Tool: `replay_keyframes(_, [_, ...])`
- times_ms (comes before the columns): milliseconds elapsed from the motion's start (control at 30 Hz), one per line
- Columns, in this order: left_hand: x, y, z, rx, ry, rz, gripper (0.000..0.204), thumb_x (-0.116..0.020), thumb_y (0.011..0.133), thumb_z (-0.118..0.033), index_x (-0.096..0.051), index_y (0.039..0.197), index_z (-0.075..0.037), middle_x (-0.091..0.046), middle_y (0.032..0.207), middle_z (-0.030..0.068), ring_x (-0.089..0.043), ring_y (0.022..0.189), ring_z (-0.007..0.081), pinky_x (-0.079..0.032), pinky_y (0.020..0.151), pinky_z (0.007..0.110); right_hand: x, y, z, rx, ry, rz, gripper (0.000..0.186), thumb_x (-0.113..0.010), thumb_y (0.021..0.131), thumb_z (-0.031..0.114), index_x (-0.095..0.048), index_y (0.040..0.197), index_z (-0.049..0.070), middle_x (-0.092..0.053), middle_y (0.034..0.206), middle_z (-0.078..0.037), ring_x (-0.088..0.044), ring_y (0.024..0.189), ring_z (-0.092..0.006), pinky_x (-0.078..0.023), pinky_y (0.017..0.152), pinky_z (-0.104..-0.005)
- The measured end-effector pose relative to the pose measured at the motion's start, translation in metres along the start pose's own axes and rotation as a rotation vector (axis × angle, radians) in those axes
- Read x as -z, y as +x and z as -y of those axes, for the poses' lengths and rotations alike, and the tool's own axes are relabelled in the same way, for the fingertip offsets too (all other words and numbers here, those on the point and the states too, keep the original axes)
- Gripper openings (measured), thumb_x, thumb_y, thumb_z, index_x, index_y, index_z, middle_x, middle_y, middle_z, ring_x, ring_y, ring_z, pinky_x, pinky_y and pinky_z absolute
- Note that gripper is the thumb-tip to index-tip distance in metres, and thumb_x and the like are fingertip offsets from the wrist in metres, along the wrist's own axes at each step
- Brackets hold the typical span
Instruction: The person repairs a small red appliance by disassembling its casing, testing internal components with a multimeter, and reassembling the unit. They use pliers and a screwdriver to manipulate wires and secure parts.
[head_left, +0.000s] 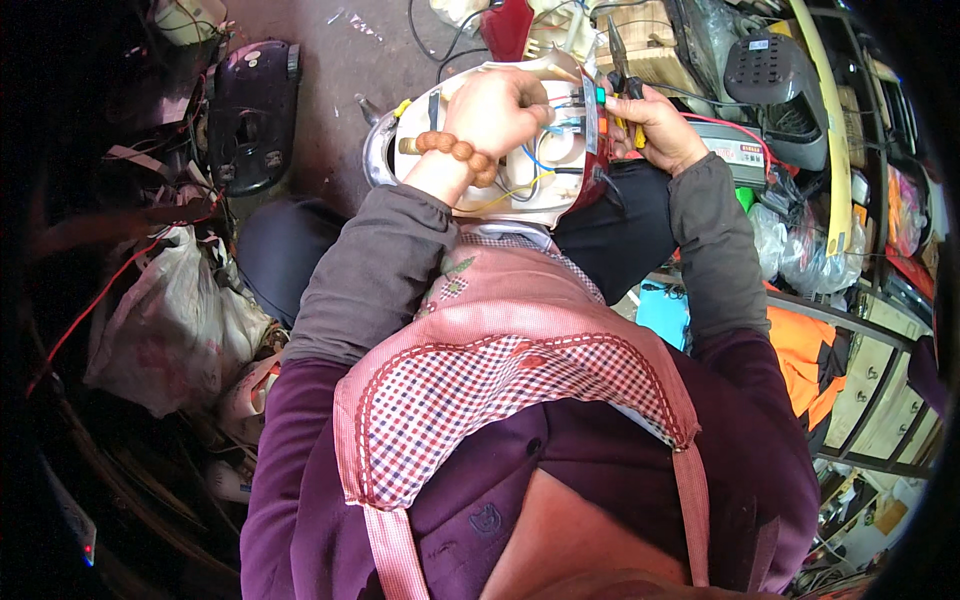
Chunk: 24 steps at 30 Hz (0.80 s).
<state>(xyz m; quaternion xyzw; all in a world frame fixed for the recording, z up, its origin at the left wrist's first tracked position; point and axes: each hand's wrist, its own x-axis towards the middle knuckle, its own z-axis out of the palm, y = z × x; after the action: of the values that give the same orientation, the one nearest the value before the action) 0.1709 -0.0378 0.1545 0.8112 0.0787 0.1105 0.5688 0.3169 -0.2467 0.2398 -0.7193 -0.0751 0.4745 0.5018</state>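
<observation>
An opened appliance housing (pixel 540 214) of white plastic, with a red side panel and loose wires inside, rests on my lap. My left hand (pixel 497 108), with a brown bead bracelet (pixel 460 156) at the wrist, reaches over it. Its fingers are curled down among the wires; what they pinch is hidden. Blue and yellow wires (pixel 537 160) run beside those fingers. At the housing's right edge my right hand (pixel 660 128) is closed round pliers (pixel 618 55) with yellow-and-black handles, their jaws pointing away from me. A small green part (pixel 601 96) sits beside that hand's fingertips.
Beyond the housing lie a red plastic piece (pixel 507 30) and black cable. A dark appliance (pixel 255 115) and a white plastic bag (pixel 165 320) are on the left. To the right stand a grey device (pixel 775 85), a yellow strip (pixel 832 150) and crowded shelving.
</observation>
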Motion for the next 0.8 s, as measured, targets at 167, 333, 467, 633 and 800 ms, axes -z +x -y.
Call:
replay_keyframes(167, [0.004, 0.013, 0.043, 0.105, -0.014, -0.449, 0.02, -0.071, 0.089, -0.014, -0.078, 0.104, -0.002, -0.077, 0.093, 0.0142, -0.075, 0.085, 0.0224, -0.058, 0.08, 0.034, 0.015, 0.006, -0.005, -0.007, -0.059, 0.107, 0.028, -0.073, 0.098, 0.028, -0.061, 0.116, 0.009, -0.06, 0.083, 0.001, -0.06, 0.071, -0.0108, -0.055, 0.054, -0.0308])
replay_keyframes(333, [0.012, 0.011, 0.062, 0.36, 0.256, -0.404, 0.042, -0.072, 0.085, -0.02, -0.073, 0.124, -0.003, -0.073, 0.121, 0.0237, -0.073, 0.11, 0.0366, -0.055, 0.098, 0.042, 0.005, -0.003, -0.004, 0.038, -0.104, 0.056, 0.031, -0.072, 0.099, 0.029, -0.06, 0.119, 0.009, -0.06, 0.086, 0.001, -0.06, 0.071, -0.0102, -0.055, 0.054, -0.0299])
replay_keyframes(467, [0.015, 0.015, 0.075, 0.473, 0.284, -0.227, 0.055, -0.073, 0.086, -0.024, -0.067, 0.136, -0.001, -0.07, 0.129, 0.0276, -0.07, 0.119, 0.038, -0.053, 0.104, 0.041, -0.006, -0.018, 0.0, 0.08, -0.16, -0.042, 0.029, -0.069, 0.102, 0.031, -0.061, 0.12, 0.009, -0.06, 0.08, -0.001, -0.059, 0.066, -0.0108, -0.054, 0.055, -0.0282])
replay_keyframes(633, [0.011, 0.016, 0.117, 0.362, -0.06, 0.043, 0.067, -0.071, 0.093, -0.007, -0.044, 0.153, 0.006, -0.07, 0.133, 0.0221, -0.069, 0.123, 0.0288, -0.056, 0.102, 0.036, -0.023, -0.019, -0.002, 0.162, -0.293, -0.161, 0.051, -0.071, 0.099, 0.042, -0.058, 0.133, 0.006, -0.064, 0.104, 0.0, -0.058, 0.076, -0.0093, -0.053, 0.056, -0.0286])
replay_keyframes(800, [0.012, 0.027, 0.09, 0.244, 0.338, 0.073, 0.057, -0.07, 0.092, -0.008, -0.055, 0.145, 0.005, -0.071, 0.131, 0.0221, -0.069, 0.123, 0.0282, -0.054, 0.104, 0.035, -0.036, -0.042, -0.025, 0.497, -0.576, -0.287, 0.071, -0.081, 0.088, 0.056, -0.064, 0.129, 0.0, -0.073, 0.106, -0.01, -0.068, 0.097, -0.0191, -0.056, 0.083, -0.0349])
